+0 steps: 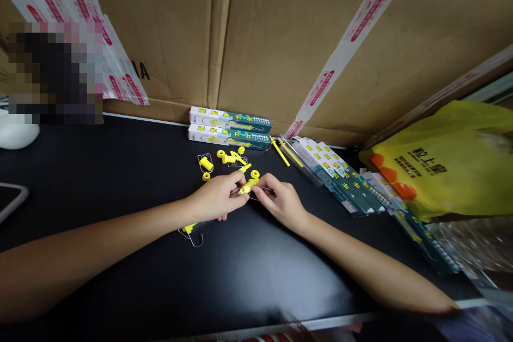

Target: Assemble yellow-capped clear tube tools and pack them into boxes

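Observation:
Both my hands meet at the middle of a black table. My left hand and my right hand each pinch one small yellow plastic piece on a thin metal wire between their fingertips. Just beyond them lie several loose yellow plastic parts and a yellow roller in a wire frame. Another wire hook with a yellow part lies under my left wrist.
Two teal and white boxes lie at the back. A row of flat packs fans out to the right beside a yellow plastic bag. Taped cardboard cartons wall the back. A white object sits far left.

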{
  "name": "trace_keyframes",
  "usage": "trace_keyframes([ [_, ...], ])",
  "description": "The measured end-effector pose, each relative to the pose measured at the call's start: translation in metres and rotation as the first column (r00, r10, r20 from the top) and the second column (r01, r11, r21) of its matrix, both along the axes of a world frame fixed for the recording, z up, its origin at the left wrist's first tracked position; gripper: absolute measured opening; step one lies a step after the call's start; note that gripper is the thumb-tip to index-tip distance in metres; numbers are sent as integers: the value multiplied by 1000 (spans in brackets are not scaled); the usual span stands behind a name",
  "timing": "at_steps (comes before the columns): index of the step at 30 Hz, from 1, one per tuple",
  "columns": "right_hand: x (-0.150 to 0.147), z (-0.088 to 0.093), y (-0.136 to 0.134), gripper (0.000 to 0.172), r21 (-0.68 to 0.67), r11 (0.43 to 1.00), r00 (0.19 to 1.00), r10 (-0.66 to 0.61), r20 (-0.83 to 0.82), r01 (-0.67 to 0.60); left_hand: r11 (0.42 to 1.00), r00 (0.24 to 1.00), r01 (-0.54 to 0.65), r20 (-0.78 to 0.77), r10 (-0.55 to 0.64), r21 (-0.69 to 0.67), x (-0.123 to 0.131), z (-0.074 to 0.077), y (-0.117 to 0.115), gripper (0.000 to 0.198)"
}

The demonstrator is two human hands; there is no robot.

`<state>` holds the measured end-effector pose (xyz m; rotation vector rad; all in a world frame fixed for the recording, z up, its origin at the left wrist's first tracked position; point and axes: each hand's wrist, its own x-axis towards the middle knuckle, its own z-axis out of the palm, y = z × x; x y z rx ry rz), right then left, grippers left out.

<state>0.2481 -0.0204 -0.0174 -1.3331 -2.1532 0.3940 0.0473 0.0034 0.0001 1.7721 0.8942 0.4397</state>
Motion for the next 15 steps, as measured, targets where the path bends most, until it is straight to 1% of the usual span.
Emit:
trace_keyframes([
  [4,-1,3,0,18,32,999,997,41,71,-43,1000,1000,7,-1,-7,7,0,-1,0,20],
  [9,-1,5,-1,21,65,995,989,60,133,-69,1000,1000,2,-8,-2,-29,0,-2,2,26],
  [12,-1,4,-1,20,49,996,990,64,124,-71,1000,1000,5,-9,-5,-22,0,-2,2,26],
  [15,-1,5,1,19,0,998,996,68,63,-69,1000,1000,0,-15,0,-19,0,-1,3,26],
])
